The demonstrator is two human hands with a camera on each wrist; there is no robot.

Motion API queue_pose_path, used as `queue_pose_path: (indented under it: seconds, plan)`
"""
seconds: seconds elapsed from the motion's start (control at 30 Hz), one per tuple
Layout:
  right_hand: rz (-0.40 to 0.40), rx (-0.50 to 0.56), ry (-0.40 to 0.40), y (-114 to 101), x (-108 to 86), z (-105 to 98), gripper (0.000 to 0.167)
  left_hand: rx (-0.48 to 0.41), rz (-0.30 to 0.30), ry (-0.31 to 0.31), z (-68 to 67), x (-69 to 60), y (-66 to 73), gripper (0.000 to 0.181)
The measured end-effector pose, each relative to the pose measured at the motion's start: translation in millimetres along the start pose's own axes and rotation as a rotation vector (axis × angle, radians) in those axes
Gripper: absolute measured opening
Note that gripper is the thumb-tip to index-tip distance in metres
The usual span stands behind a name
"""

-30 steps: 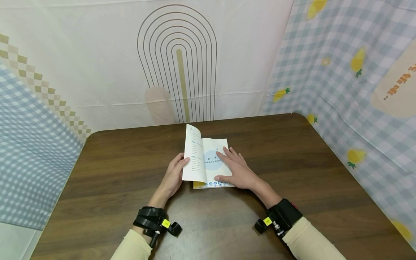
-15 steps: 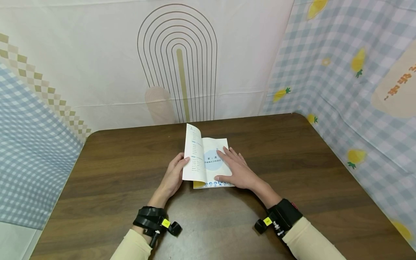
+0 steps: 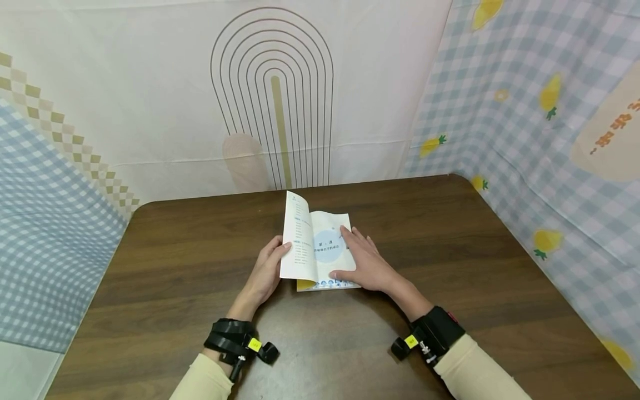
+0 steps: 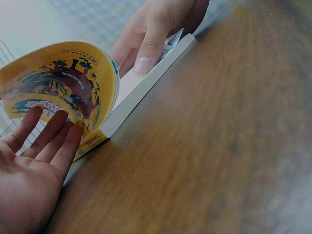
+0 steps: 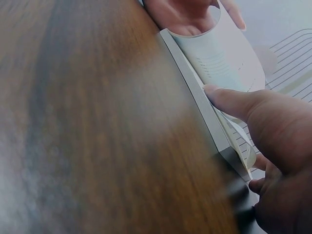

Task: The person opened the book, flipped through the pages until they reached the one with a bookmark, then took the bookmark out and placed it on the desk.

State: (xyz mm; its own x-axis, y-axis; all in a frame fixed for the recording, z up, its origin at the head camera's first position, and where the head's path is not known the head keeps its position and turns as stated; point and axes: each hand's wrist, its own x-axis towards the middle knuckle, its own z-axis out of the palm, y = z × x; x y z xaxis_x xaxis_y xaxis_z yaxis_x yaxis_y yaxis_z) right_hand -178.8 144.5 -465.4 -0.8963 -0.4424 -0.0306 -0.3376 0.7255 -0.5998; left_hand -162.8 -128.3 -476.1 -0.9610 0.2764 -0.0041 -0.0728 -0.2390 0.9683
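Observation:
An open paperback book (image 3: 327, 253) lies mid-table, a blue circle and print on its right page. My left hand (image 3: 266, 269) holds the raised front cover and leaf at their left edge, thumb on the printed side. In the left wrist view its fingers rest against the illustrated yellow cover (image 4: 53, 66), which bows upward. My right hand (image 3: 372, 264) rests with fairly straight, spread fingers on the right page and over its outer edge. Its thumb touches the page near the bottom edge, seen in the right wrist view beside the thick page block (image 5: 195, 92).
The brown wooden table (image 3: 200, 239) extends around the book. Behind it hangs a white cloth (image 3: 150, 100) with an arch pattern. Checked cloths stand at the left and right sides. Each wrist wears a black strap (image 3: 231, 339) with a small camera.
The right index finger has drawn slightly rightward across the page, toward its outer edge. The left hand and raised cover stay nearly in place.

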Motion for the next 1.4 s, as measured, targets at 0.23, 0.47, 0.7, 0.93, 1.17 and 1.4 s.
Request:
queue_pose_path:
  seconds: [0.23,0.47,0.7,0.93,1.17,1.4]
  plan:
    - [0.017,0.005,-0.003,-0.9,-0.5,0.1,0.117,-0.006,0.002,0.007,-0.2,0.4,-2.1,0.044]
    - [-0.006,-0.004,-0.002,0.1,0.2,0.1,0.114,-0.001,0.006,0.006,-0.3,0.6,-1.4,0.044]
    - [-0.015,-0.004,0.000,0.8,0.0,0.5,0.113,0.005,0.007,0.003,-1.0,0.1,-1.4,0.044]
    - [-0.023,-0.012,0.004,0.5,-0.3,-0.3,0.108,0.004,0.012,0.002,-0.4,0.3,-1.0,0.044]
    - [-0.017,-0.031,0.001,-0.2,-1.3,-0.9,0.107,0.002,0.010,0.002,0.0,0.4,-0.5,0.044]
    - [-0.013,-0.032,0.001,0.4,-1.4,0.0,0.105,-0.001,0.007,0.008,0.0,0.0,-0.7,0.042]
